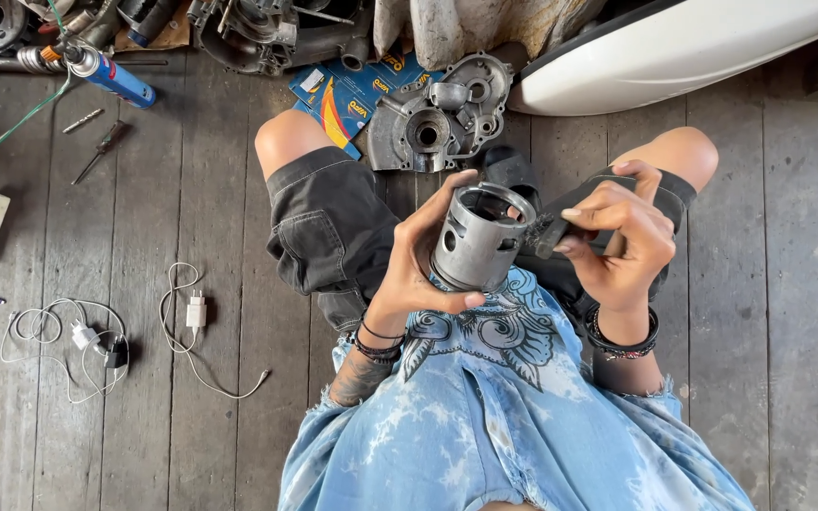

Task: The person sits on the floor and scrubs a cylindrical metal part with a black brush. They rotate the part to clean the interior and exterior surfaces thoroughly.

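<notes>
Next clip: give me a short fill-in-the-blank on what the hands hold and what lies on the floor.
1. The left hand grips a grey metal ____ with an open top.
2. The right hand presses a dark ____ against the piston rim.
3. A white charger with its cable lies on the ____ floor.
4. The spray can near the top left is ____.

Missing words: piston; pad; wooden; blue

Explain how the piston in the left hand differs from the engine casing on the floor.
The piston is a small, smooth grey cylinder, held in the left hand. The engine casing is larger, irregular, with several round holes, and lies on the wooden floor. Both are grey metal.
</notes>
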